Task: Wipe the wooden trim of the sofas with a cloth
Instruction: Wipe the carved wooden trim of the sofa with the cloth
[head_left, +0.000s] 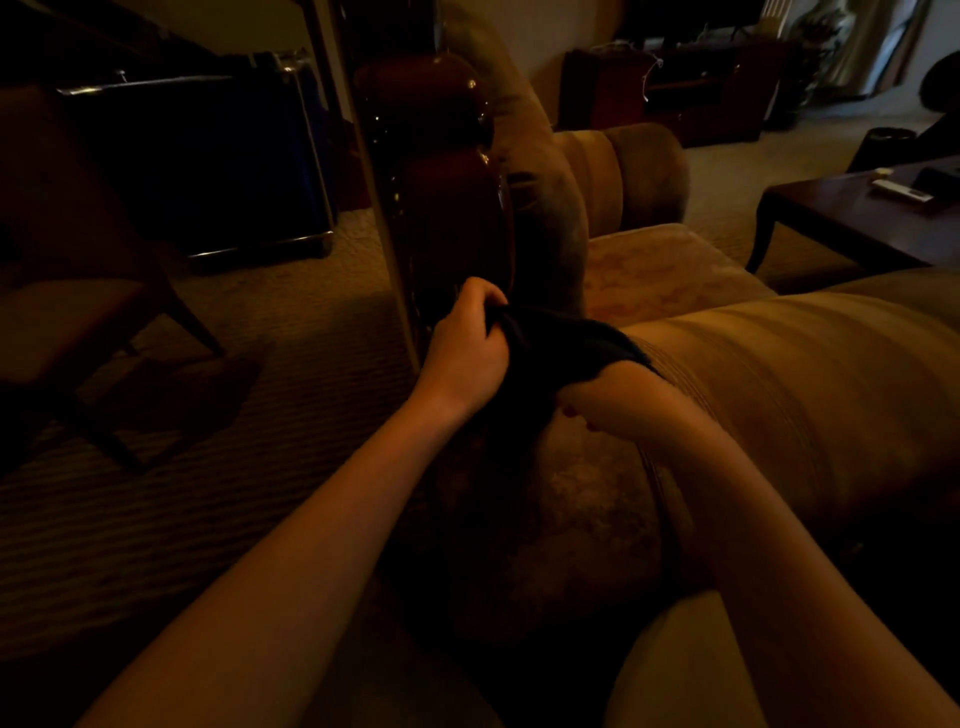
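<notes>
A dark cloth (566, 332) is being gripped by both the left hand (467, 348) and right hand (623, 405) beside the glossy wooden trim (447, 208); wiping is judged barely begun.

A dim living room or hotel-suite lounge. Tan upholstered sofas with rolled arms (644, 171) and glossy dark turned wooden trim (441, 171) fill the centre; a dark wooden coffee table with curved legs (841, 218) stands at the right edge, a wooden chair with padded seat (78, 291) at left, all on ribbed beige carpet (260, 364).
</notes>
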